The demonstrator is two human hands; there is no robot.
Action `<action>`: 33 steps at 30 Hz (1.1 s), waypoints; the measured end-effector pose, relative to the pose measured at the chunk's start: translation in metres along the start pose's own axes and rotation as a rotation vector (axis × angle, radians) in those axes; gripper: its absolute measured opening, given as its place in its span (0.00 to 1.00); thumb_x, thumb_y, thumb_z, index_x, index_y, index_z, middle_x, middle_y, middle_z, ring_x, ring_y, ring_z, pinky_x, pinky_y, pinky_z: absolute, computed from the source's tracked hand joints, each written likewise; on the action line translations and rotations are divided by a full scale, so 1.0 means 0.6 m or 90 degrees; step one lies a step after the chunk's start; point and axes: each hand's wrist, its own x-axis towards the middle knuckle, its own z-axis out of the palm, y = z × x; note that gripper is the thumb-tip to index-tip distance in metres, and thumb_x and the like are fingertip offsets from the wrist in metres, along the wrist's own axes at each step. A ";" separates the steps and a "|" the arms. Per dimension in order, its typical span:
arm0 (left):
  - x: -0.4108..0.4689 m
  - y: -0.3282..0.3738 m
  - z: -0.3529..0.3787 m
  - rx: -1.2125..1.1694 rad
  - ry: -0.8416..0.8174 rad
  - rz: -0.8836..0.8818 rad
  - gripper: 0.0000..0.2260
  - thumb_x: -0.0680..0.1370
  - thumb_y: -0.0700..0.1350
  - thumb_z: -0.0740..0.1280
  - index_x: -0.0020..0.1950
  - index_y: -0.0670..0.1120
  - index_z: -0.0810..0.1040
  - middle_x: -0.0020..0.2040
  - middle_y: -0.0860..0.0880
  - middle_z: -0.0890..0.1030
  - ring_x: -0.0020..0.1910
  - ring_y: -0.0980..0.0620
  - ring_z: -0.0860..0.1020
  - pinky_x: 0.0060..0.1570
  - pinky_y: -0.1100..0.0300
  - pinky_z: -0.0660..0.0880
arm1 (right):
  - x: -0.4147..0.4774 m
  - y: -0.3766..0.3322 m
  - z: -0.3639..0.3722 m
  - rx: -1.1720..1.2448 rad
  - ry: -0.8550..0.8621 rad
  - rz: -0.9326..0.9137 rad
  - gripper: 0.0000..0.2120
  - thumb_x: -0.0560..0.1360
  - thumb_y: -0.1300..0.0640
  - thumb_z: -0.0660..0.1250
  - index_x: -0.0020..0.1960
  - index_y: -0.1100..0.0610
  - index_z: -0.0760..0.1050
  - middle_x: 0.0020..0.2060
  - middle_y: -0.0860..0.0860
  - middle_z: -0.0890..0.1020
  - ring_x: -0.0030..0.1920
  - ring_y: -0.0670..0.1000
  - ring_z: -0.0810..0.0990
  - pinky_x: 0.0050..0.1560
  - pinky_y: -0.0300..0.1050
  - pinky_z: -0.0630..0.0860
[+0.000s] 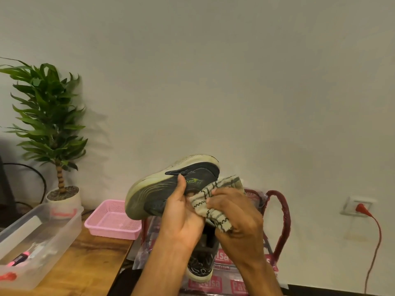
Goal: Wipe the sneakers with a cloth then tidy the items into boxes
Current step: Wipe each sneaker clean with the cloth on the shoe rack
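Dark sneaker, checked cloth (perhaps touching).

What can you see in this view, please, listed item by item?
held sneaker: 1, dark grey with off-white sole, raised above the bag
second sneaker: 1, dark with white sole, below the hands, on or in the bag
cloth: 1, cream with dark checks, against the held sneaker
bag: 1, clear plastic with red print, right of the table
basket: 1, pink, table's far corner
storage box: 1, clear, table's left
marker: 1, pink and black, inside the storage box
potted plant: 1, green, behind the storage box
table: 1, wooden, lower left
plug: 1, red, wall socket at right
left hand: 1, holds the held sneaker
right hand: 1, grips the cloth
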 end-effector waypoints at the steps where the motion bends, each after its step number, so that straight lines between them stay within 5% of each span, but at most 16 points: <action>1: -0.002 -0.003 0.002 0.003 0.001 0.000 0.23 0.81 0.53 0.59 0.54 0.32 0.79 0.50 0.33 0.83 0.45 0.39 0.85 0.49 0.45 0.81 | -0.001 0.005 -0.003 -0.004 -0.001 0.018 0.07 0.68 0.66 0.67 0.43 0.59 0.82 0.42 0.50 0.84 0.49 0.45 0.80 0.56 0.38 0.76; 4: -0.001 -0.015 -0.002 0.001 0.026 0.021 0.21 0.82 0.49 0.59 0.50 0.33 0.82 0.48 0.34 0.84 0.43 0.41 0.85 0.47 0.47 0.81 | 0.000 0.017 -0.009 -0.012 0.002 0.071 0.11 0.66 0.64 0.62 0.43 0.58 0.82 0.41 0.50 0.84 0.46 0.46 0.81 0.51 0.41 0.79; 9: 0.005 -0.022 -0.016 -0.027 0.059 0.015 0.18 0.82 0.47 0.60 0.60 0.34 0.76 0.53 0.34 0.83 0.51 0.39 0.83 0.58 0.44 0.75 | 0.002 0.033 -0.011 -0.033 -0.021 0.101 0.13 0.62 0.70 0.67 0.43 0.58 0.81 0.39 0.50 0.83 0.42 0.46 0.81 0.44 0.38 0.80; 15: 0.008 -0.023 -0.020 -0.061 0.041 0.023 0.16 0.81 0.45 0.61 0.62 0.35 0.75 0.59 0.35 0.81 0.61 0.40 0.79 0.50 0.41 0.77 | 0.022 0.044 -0.022 -0.043 0.087 0.180 0.19 0.61 0.77 0.73 0.48 0.62 0.81 0.43 0.50 0.82 0.43 0.47 0.81 0.47 0.30 0.77; 20: 0.008 -0.017 -0.020 -0.030 0.023 0.011 0.17 0.79 0.47 0.62 0.57 0.34 0.77 0.52 0.36 0.83 0.50 0.42 0.84 0.53 0.49 0.80 | 0.008 0.014 -0.006 -0.035 0.011 0.060 0.09 0.71 0.62 0.64 0.46 0.59 0.82 0.43 0.49 0.83 0.48 0.46 0.81 0.54 0.41 0.78; 27: 0.020 -0.011 -0.028 -0.053 0.068 0.013 0.20 0.79 0.47 0.63 0.66 0.35 0.73 0.60 0.34 0.80 0.63 0.39 0.77 0.70 0.43 0.66 | -0.006 0.035 -0.019 -0.070 -0.071 -0.009 0.16 0.58 0.74 0.74 0.41 0.57 0.81 0.40 0.49 0.83 0.45 0.46 0.80 0.51 0.40 0.78; 33: 0.012 -0.024 -0.015 -0.004 0.076 0.030 0.16 0.80 0.45 0.62 0.62 0.35 0.75 0.52 0.37 0.84 0.55 0.43 0.81 0.62 0.49 0.73 | 0.001 0.037 -0.019 -0.041 -0.015 0.050 0.08 0.70 0.59 0.64 0.44 0.57 0.81 0.42 0.48 0.83 0.46 0.44 0.80 0.49 0.41 0.80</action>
